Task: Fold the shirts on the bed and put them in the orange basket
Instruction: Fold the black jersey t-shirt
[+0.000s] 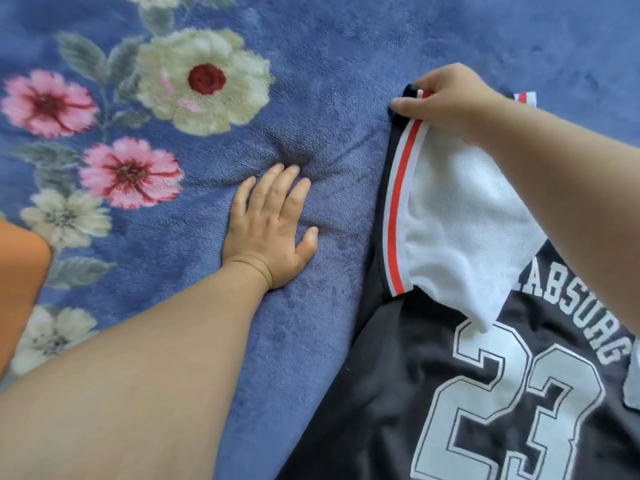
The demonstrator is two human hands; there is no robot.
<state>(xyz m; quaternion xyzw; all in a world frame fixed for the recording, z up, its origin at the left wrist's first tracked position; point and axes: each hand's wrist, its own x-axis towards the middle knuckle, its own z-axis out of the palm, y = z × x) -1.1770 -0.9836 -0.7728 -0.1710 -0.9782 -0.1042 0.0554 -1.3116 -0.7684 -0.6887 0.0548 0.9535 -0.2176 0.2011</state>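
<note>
Black jersey w/ white "23"; right hand pinches sleeve, left hand flat.

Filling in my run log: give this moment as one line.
stage: folding | right hand: pinches sleeve cuff of black jersey | left hand: flat on blue blanket | basket: not identifiable

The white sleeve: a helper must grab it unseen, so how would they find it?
On the blue floral blanket, find the black shirt numbered 23. The white sleeve lies across it, its red-striped cuff pinched by the right hand.
</note>
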